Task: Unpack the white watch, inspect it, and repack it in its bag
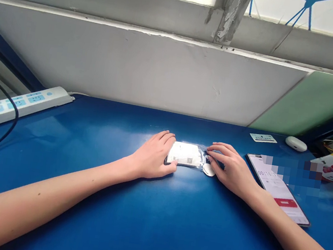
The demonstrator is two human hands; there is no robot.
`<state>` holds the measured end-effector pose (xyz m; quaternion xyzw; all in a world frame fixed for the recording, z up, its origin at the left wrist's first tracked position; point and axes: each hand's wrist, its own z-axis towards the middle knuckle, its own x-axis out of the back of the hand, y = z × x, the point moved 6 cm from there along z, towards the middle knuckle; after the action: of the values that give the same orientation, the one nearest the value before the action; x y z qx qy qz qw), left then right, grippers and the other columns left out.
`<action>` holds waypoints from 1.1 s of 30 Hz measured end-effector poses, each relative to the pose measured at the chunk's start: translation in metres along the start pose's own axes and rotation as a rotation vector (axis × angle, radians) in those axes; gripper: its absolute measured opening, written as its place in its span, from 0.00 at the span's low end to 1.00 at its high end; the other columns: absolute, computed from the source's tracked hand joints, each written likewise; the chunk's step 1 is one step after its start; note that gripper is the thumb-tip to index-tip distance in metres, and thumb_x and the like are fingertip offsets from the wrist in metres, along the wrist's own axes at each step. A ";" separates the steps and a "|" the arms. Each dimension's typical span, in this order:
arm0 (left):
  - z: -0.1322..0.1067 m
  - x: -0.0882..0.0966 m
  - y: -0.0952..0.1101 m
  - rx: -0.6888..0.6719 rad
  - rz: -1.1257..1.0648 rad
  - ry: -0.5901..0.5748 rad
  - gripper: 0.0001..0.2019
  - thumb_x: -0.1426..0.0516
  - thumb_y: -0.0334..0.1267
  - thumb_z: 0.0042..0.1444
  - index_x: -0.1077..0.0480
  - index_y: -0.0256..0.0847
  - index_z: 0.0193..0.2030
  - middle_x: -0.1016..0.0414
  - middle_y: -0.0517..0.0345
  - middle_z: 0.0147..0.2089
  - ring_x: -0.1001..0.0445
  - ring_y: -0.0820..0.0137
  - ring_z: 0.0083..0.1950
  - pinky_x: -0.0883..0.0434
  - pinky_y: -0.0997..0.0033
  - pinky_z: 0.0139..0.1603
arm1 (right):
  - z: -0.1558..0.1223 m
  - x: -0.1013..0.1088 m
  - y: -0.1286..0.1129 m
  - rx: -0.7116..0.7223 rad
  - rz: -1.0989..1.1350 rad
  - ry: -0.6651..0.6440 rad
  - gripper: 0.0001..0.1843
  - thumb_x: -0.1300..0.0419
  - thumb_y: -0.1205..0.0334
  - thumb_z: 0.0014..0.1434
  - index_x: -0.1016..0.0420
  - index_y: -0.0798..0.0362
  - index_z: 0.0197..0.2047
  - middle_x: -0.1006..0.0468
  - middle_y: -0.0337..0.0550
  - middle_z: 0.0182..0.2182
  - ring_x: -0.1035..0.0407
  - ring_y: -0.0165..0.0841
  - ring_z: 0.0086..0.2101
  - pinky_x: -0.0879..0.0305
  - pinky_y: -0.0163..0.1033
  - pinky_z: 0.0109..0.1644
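A flat white packet (183, 153) in a clear plastic sleeve lies on the blue table, with a small dark square code printed on its near side. My left hand (156, 157) grips its left end, thumb along the near edge and fingers over the far corner. At the opposite end, the bent fingertips of my right hand (225, 167) close on the loose clear plastic edge. A round white disc (209, 170) sits just below those fingertips, partly covered by them; whether it is attached to the sleeve I cannot tell.
A phone (273, 183) showing a running timer lies beside my right forearm. Behind it are a white card (263, 138) and a white earbud case (296, 143). A power strip (41, 100) with a black cable (12, 127) occupies the left. A wall (161, 74) bounds the blue table (138, 229).
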<state>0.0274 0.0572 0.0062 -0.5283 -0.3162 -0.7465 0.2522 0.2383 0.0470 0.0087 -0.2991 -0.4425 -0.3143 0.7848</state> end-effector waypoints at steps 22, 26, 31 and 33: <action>0.000 0.000 0.002 -0.063 -0.025 -0.058 0.29 0.47 0.54 0.63 0.37 0.34 0.62 0.36 0.35 0.66 0.42 0.44 0.69 0.42 0.44 0.67 | 0.004 0.000 -0.014 0.071 0.084 -0.074 0.16 0.44 0.57 0.67 0.22 0.50 0.53 0.18 0.51 0.44 0.26 0.45 0.47 0.29 0.55 0.54; 0.000 -0.001 0.002 -0.066 -0.060 -0.064 0.28 0.46 0.53 0.64 0.37 0.35 0.63 0.36 0.37 0.66 0.42 0.47 0.70 0.44 0.44 0.68 | 0.003 -0.001 -0.014 0.077 0.103 -0.053 0.12 0.43 0.59 0.66 0.19 0.47 0.48 0.19 0.50 0.47 0.28 0.46 0.52 0.29 0.56 0.55; 0.000 0.000 0.004 -0.090 -0.086 -0.068 0.26 0.46 0.50 0.64 0.37 0.36 0.62 0.34 0.40 0.65 0.41 0.49 0.69 0.44 0.44 0.68 | -0.001 -0.003 -0.013 0.048 0.113 -0.041 0.13 0.41 0.57 0.65 0.20 0.50 0.49 0.29 0.55 0.61 0.36 0.50 0.60 0.32 0.60 0.59; 0.000 0.001 0.004 -0.108 -0.103 -0.058 0.25 0.45 0.50 0.64 0.36 0.36 0.61 0.33 0.40 0.64 0.40 0.50 0.68 0.41 0.46 0.67 | -0.002 -0.004 -0.013 0.038 0.120 -0.048 0.14 0.41 0.57 0.64 0.19 0.51 0.50 0.32 0.57 0.62 0.38 0.51 0.61 0.33 0.60 0.60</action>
<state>0.0301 0.0544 0.0079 -0.5453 -0.3096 -0.7589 0.1754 0.2275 0.0384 0.0073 -0.3178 -0.4481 -0.2510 0.7970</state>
